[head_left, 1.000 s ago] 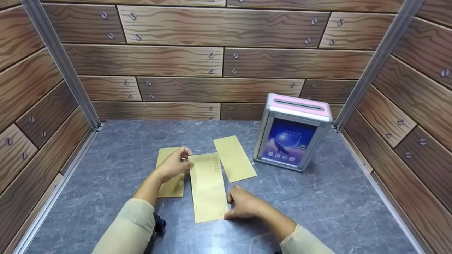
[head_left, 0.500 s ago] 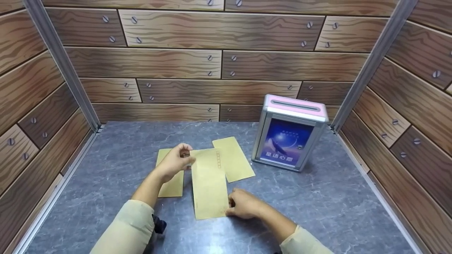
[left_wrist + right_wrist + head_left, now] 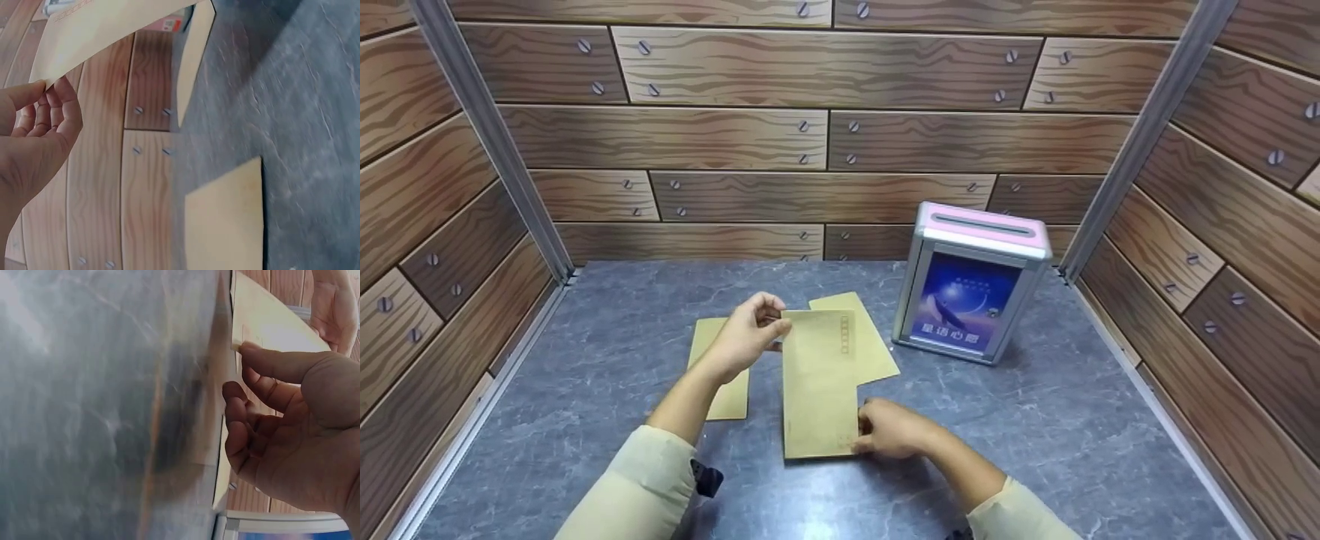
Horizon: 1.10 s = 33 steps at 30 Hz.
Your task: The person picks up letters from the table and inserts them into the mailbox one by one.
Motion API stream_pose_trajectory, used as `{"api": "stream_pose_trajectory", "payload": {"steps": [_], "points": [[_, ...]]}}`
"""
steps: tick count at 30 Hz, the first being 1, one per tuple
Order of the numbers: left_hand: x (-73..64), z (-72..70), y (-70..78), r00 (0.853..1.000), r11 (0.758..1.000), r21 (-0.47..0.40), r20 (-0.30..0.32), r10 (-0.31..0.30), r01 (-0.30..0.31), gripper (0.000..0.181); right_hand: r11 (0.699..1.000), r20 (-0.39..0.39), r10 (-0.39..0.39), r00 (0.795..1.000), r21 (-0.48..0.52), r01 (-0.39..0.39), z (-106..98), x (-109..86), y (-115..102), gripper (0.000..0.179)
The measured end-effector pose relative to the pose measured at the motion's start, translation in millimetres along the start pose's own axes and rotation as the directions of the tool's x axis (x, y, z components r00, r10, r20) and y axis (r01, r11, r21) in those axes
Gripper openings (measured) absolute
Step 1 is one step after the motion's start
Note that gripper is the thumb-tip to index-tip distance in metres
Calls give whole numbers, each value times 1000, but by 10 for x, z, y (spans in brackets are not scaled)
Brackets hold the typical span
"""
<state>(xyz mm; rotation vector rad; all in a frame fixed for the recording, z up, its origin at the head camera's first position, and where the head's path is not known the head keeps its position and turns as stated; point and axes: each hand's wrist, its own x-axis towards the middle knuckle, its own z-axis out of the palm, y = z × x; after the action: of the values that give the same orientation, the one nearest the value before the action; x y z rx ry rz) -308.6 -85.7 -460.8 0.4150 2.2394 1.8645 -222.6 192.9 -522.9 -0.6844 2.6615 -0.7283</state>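
Note:
A yellowish kraft envelope (image 3: 819, 382) with a row of small red boxes is held by both hands above the table. My left hand (image 3: 753, 335) pinches its far left corner between thumb and fingers, as the left wrist view also shows. At the near right corner my right hand (image 3: 894, 429) pinches the edge, the other fingers curled below the thumb in the right wrist view. Under the left forearm lies a second envelope (image 3: 729, 401), partly covered. A third envelope (image 3: 873, 352) lies tilted on the table behind the held one, which hides part of it.
A silver-framed box (image 3: 969, 292) with a pink top and a slot (image 3: 984, 223) stands at the back right, its front printed with a blue picture. Wood-patterned walls (image 3: 720, 67) enclose the grey marbled table (image 3: 607, 360) on three sides.
Both hands have shifted the held envelope to the right and slightly away, and it now stands straighter and overlaps more of the third envelope. The head view has tilted a little.

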Motion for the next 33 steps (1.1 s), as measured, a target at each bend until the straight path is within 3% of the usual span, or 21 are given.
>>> {"api": "stream_pose_trajectory", "payload": {"steps": [6, 10, 14, 20, 23, 27, 30, 33], "points": [[-12, 133, 131, 996, 997, 12, -37, 77, -77, 21, 998, 58, -1, 998, 64, -3, -170, -75, 47, 17], [-5, 186, 200, 993, 994, -10, -61, 105, -106, 22, 996, 55, -15, 998, 87, 10, -285, -121, 86, 20], [2, 230, 252, 990, 991, -22, -69, 127, -129, 23, 993, -7, -38, 999, 109, 39, -403, -156, 112, 24], [11, 316, 297, 986, 986, -64, -68, 151, -156, 25, 968, -136, -54, 989, 234, 85, -553, -200, 115, 21], [18, 362, 299, 981, 979, -90, -81, 174, -181, 27, 938, -221, -47, 974, 326, 120, -605, -209, 95, 23], [29, 438, 291, 971, 969, -112, -120, 205, -219, 27, 864, -332, -33, 943, 464, 194, -641, -204, 53, 47], [32, 505, 291, 963, 961, -130, -145, 226, -245, 27, 815, -410, -3, 912, 528, 239, -656, -202, 4, 71], [32, 574, 296, 957, 952, -140, -152, 249, -270, 29, 796, -488, 46, 872, 544, 263, -669, -208, -44, 83]]}}
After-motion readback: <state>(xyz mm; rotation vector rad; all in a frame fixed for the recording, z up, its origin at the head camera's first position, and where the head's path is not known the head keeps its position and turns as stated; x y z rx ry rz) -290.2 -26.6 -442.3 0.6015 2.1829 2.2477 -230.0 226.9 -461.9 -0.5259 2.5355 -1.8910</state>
